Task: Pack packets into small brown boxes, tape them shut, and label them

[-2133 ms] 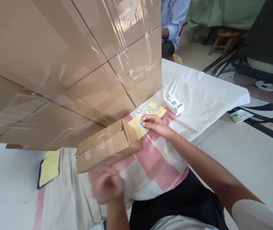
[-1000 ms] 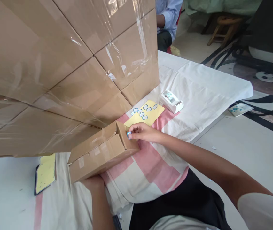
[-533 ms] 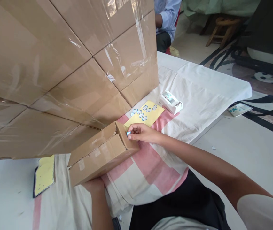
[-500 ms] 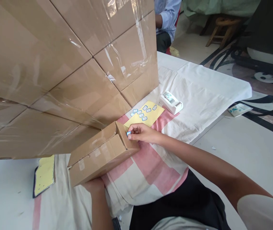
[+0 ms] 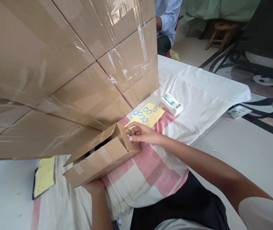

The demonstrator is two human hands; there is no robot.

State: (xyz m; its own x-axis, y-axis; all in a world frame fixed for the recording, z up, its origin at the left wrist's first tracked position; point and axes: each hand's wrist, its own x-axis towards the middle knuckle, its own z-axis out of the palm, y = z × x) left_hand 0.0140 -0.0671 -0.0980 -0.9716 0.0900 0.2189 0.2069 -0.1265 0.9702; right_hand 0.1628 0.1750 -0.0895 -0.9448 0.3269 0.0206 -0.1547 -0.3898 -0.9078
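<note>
A long cardboard box [image 5: 103, 159] lies tilted on the cloth, a dark gap showing between its top flaps. My left hand [image 5: 94, 187] holds it from below at the near side, the fingers hidden beneath the box. At the box's far right end is my right hand [image 5: 140, 132], its index finger stretched out and apart from the thumb. The thumb tip touches a small blue-and-white sticker [image 5: 128, 135] against the end face. Just beyond lies a yellow sheet [image 5: 159, 114] bearing several blue-edged white stickers.
Large taped cartons [image 5: 74, 86] form a wall at the left and back. A white tape dispenser [image 5: 171, 104] stands past the yellow sheet on the tablecloth [image 5: 203, 86]. A yellow notebook [image 5: 44, 175] lies at left. Another person [image 5: 167, 22] sits behind the cartons.
The box's top flaps have parted, opening a dark gap. My right index finger has straightened away from the thumb, and the sticker is now less covered by a pinch.
</note>
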